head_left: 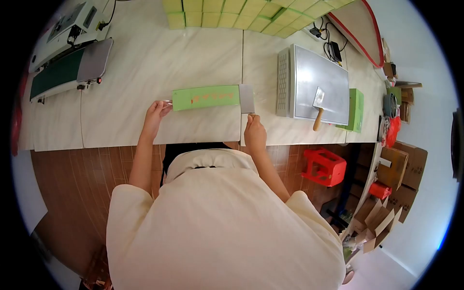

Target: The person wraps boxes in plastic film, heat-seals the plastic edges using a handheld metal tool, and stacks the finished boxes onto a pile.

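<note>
A long light-green box [206,98] with orange lettering lies across the table before me. At its left end, my left hand [157,115] is closed with fingertips on a shiny, see-through strip that looks like clear film [167,103]. A flat grey rectangular plate [246,99] meets the box's right end. Just below that plate, my right hand [254,130] is closed in a pinch at its lower edge. What exactly sits between the right fingertips is too small to make out. Right of this hand stands a silver metal-topped machine [321,72], with a wooden-handled scraper [318,104] lying on it.
Green boxes [227,19] are stacked along the far edge. A sealing machine with a green belt [58,77] stands at the left. Another green box [356,110] is beside the metal machine. A red stool [324,167] and open cartons [377,222] are below right.
</note>
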`<state>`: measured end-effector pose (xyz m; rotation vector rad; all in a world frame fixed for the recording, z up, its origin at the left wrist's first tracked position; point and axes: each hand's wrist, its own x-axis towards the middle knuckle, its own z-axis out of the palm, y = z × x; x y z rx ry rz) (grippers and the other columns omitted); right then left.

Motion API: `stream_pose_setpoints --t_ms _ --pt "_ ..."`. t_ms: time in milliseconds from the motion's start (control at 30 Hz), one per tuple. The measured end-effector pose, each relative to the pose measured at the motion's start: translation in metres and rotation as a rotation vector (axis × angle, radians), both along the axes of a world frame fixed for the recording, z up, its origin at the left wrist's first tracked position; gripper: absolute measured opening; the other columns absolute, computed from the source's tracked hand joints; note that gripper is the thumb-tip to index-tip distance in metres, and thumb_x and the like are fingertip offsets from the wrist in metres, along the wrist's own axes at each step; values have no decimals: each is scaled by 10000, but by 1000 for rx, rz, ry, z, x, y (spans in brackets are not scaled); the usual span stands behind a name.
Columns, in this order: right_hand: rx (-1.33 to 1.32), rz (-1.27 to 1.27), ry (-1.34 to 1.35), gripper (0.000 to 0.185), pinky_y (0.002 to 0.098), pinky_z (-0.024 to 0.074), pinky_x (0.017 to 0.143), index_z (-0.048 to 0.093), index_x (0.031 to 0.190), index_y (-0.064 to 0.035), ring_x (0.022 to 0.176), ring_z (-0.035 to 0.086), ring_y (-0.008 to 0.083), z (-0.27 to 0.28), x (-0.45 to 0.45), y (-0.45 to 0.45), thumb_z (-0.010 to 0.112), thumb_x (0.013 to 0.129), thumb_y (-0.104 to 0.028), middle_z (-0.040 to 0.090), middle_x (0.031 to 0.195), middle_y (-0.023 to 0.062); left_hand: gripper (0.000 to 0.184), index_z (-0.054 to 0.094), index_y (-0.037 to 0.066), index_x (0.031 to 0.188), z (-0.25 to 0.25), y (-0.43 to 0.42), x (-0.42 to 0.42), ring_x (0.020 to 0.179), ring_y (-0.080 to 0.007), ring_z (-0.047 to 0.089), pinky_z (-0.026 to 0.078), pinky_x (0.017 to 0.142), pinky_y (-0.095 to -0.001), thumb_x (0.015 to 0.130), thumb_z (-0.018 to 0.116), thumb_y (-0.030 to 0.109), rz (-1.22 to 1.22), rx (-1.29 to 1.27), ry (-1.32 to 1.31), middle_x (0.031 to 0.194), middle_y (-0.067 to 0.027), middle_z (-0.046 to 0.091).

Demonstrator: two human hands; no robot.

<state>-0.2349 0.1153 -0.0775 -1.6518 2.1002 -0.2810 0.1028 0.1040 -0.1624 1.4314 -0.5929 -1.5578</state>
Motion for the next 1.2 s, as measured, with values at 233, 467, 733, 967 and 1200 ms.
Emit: stream_pose_setpoints --t_ms 233,467,733,967,1200 --pt "-200 -46 -139 334 583 436 635 483 1018 -21 741 586 502 -4 -43 -3 372 1035 -336 626 786 291 285 556 46 1049 0 -5 0 1102 -235 619 430 1014 -377 1046 420 296 19 -39 -26 1174 -129 644" --pt "-357 -219 14 430 568 447 710 564 968 27 817 590 507 1 -147 -82 372 1026 -354 633 852 302 301 558 46 1060 8 -14 2 1092 -227 621 444 987 -351 1041 436 321 22 -66 -99 1189 -133 642" --pt "-225 -259 366 406 519 475 795 565 1023 49 941 601 458 -33 -212 -129 463 974 -341 629 1029 280 267 578 56 1031 7 -22 19 975 -158 643 470 900 -298 1039 444 287 265 -95 -237 1077 -84 680" --pt "-531 250 162 578 479 394 984 479 1302 22 1149 497 400 5 -76 -120 710 828 -216 551 1219 230 277 578 86 1040 -13 -2 30 903 -131 634 459 795 -271 1036 430 321 504 -53 -297 1025 -45 678" --pt "-287 840 10 868 481 374 991 424 1326 -42 1152 499 344 -34 81 -101 856 641 -355 529 1239 166 497 460 66 1299 -33 19 -1 1082 -192 566 442 898 -352 1019 395 472 516 263 -51 1213 -86 585"
